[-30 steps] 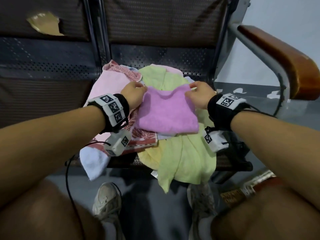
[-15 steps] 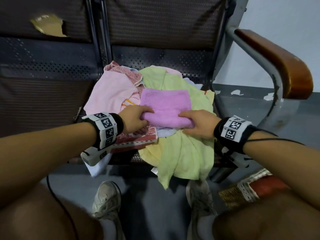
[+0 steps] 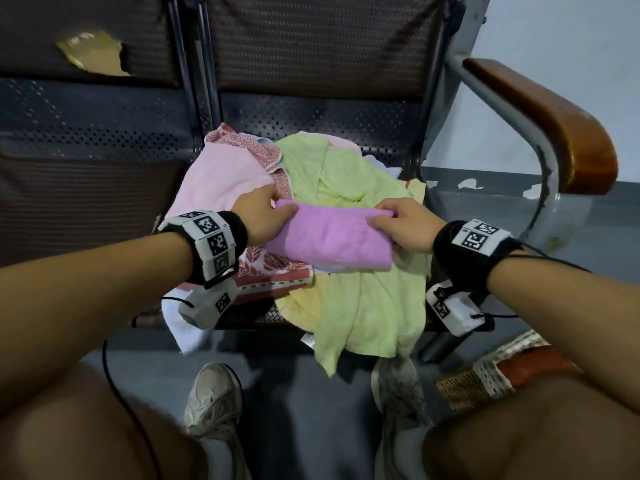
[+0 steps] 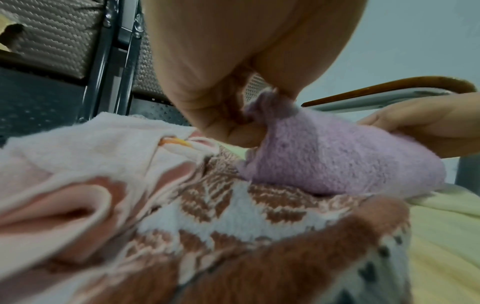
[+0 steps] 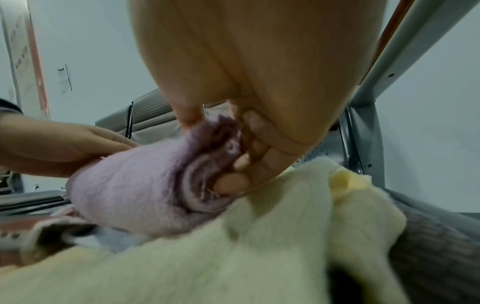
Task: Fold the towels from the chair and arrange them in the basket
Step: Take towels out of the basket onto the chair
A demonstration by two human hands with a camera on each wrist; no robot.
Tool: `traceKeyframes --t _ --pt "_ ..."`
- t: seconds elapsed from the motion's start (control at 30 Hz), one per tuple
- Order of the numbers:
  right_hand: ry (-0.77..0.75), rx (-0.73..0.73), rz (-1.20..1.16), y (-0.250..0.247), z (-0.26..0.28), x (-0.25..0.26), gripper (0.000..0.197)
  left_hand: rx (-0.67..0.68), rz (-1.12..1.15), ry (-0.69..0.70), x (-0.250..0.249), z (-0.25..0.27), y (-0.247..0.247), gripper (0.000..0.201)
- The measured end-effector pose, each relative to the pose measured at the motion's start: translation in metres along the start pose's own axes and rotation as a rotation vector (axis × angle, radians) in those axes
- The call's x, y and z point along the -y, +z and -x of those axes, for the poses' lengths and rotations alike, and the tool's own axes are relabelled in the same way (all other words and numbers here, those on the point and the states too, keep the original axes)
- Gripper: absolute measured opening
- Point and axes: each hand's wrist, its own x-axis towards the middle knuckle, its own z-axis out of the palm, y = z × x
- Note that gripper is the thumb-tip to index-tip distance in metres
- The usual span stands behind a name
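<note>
A folded purple towel [image 3: 332, 239] lies on top of a heap of towels on the chair seat. My left hand [image 3: 266, 216] pinches its far left corner, and the left wrist view shows the purple towel [image 4: 335, 162] bunched between thumb and fingers. My right hand [image 3: 401, 221] pinches the far right corner; the right wrist view shows the layered end of the purple towel [image 5: 161, 185] in my curled fingers. Beneath it lie a light green towel [image 3: 367, 306], a pink towel [image 3: 221, 178] and a red patterned towel [image 3: 273, 271]. A woven basket [image 3: 485, 375] stands on the floor at the lower right.
The chair [image 3: 311, 109] has a dark perforated seat and back, with a wooden armrest [image 3: 554, 116] on a metal frame at the right. A second seat adjoins on the left. My knees and shoes [image 3: 214, 400] are below the seat edge. A white cloth [image 3: 183, 327] hangs off the front left.
Both hands brought the towel's far edge toward me, folding it in half, then moved back to its far corners. The purple towel now lies as a narrower folded strip.
</note>
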Motion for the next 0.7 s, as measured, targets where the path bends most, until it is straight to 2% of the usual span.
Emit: traceKeyframes --t 0.07,0.13,0.2,0.27,0.37,0.43,0.5,0.6,0.67,0.7 --pt "0.040 -0.034 0.110 0.006 -0.006 -0.004 0.017 0.066 -0.101 -0.119 0.001 -0.004 0.002 0.051" --pt "0.066 -0.076 0.174 0.008 -0.009 -0.005 0.017 0.164 -0.041 -0.248 0.001 -0.004 0.003 0.070" --pt "0.083 -0.071 0.224 0.008 -0.012 -0.004 0.020 0.248 0.162 -0.349 -0.004 -0.002 0.004 0.072" --pt "0.103 -0.051 0.271 0.009 -0.013 -0.006 0.023 0.280 0.305 -0.389 -0.011 -0.001 0.003 0.063" --pt "0.142 -0.035 0.305 0.007 -0.009 -0.005 0.022 0.234 0.469 -0.359 -0.023 0.000 0.005 0.054" --pt "0.122 -0.048 0.297 0.001 -0.006 -0.001 0.032 0.146 0.607 -0.285 -0.034 0.003 0.003 0.047" --pt "0.040 -0.073 0.175 -0.005 0.000 0.010 0.053 0.095 0.745 -0.193 -0.048 0.008 -0.001 0.042" --pt "-0.086 -0.068 -0.137 -0.007 0.014 0.039 0.080 0.120 0.871 -0.064 -0.067 0.018 -0.012 0.034" --pt "-0.104 -0.058 -0.267 -0.005 0.023 0.057 0.082 0.129 0.917 0.025 -0.074 0.026 -0.018 0.034" --pt "-0.103 -0.056 -0.280 -0.006 0.027 0.063 0.073 0.117 0.939 0.059 -0.077 0.031 -0.021 0.033"
